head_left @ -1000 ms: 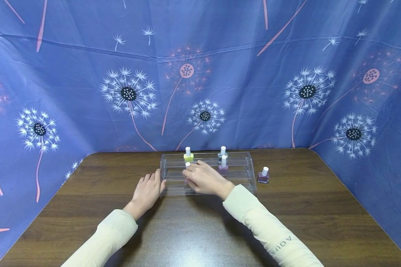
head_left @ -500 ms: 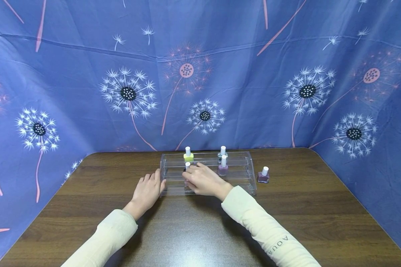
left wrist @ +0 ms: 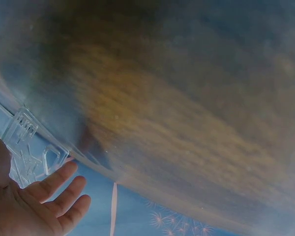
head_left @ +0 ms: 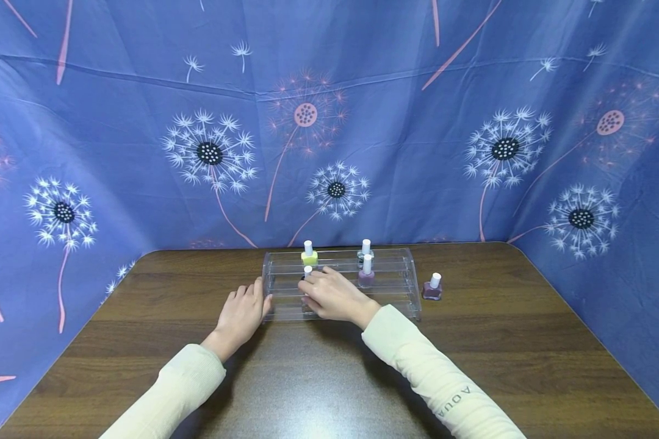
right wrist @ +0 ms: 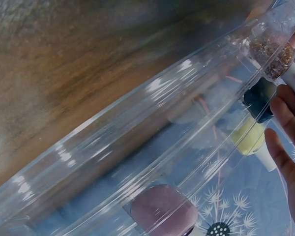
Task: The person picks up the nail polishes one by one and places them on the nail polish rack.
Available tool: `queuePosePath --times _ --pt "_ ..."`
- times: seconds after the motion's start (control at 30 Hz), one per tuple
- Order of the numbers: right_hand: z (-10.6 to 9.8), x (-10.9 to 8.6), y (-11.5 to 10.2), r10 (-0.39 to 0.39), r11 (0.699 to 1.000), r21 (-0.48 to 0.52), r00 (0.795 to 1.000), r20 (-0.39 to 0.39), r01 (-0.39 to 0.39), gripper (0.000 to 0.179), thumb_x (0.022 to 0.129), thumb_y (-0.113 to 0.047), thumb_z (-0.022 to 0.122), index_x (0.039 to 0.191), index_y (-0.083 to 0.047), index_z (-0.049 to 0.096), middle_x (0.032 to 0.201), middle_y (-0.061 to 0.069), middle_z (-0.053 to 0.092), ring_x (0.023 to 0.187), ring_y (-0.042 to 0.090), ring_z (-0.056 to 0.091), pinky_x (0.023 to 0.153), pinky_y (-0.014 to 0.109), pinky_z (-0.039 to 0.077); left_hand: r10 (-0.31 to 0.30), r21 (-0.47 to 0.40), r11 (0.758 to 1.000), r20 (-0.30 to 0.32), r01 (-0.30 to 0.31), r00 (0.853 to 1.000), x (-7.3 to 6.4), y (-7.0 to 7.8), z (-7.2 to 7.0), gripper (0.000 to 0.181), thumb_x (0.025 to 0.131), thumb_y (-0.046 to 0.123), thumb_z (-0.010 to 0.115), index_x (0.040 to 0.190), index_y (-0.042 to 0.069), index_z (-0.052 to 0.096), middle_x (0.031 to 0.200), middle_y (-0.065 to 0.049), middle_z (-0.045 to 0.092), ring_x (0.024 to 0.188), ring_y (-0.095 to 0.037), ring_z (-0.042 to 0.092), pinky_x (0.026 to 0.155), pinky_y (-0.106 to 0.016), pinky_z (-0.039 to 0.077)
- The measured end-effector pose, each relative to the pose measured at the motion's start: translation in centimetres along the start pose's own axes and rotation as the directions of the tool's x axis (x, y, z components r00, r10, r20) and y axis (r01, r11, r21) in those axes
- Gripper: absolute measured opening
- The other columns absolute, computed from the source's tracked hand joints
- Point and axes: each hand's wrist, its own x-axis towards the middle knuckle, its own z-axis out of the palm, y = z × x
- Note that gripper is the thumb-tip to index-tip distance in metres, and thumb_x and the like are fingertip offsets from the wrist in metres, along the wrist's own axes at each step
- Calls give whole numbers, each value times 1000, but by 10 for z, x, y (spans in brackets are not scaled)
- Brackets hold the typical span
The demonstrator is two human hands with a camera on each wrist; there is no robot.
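A clear stepped display rack stands on the table. At its front tier, my right hand pinches the white cap of a glitter nail polish bottle, mostly hidden from the head view. Behind that, one tier up, is a dark nail polish bottle, partly covered by my fingers. My left hand rests against the rack's left end, fingers extended. Higher on the rack are a yellow bottle, a lilac bottle and a dark glittery bottle.
A dark purple nail polish bottle stands on the wooden table, just right of the rack. Close behind the rack hangs a blue dandelion-print cloth, which also runs along both sides.
My right hand has shifted slightly toward me at the front tier, baring a little more of the dark bottle behind it. My left hand and the other bottles have stayed put.
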Motion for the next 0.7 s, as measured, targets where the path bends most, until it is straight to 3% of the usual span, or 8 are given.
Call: queuePosePath --times 0.7 --pt "-1 -2 1 10 1000 -11 1000 -15 -10 11 86 -27 59 86 -17 55 77 -9 57 76 10 54 66 25 42 -5 -6 1000 43 5 999 -1 -1 0 45 94 29 46 120 -6 41 87 -16 63 84 -33 59 73 -45 49"
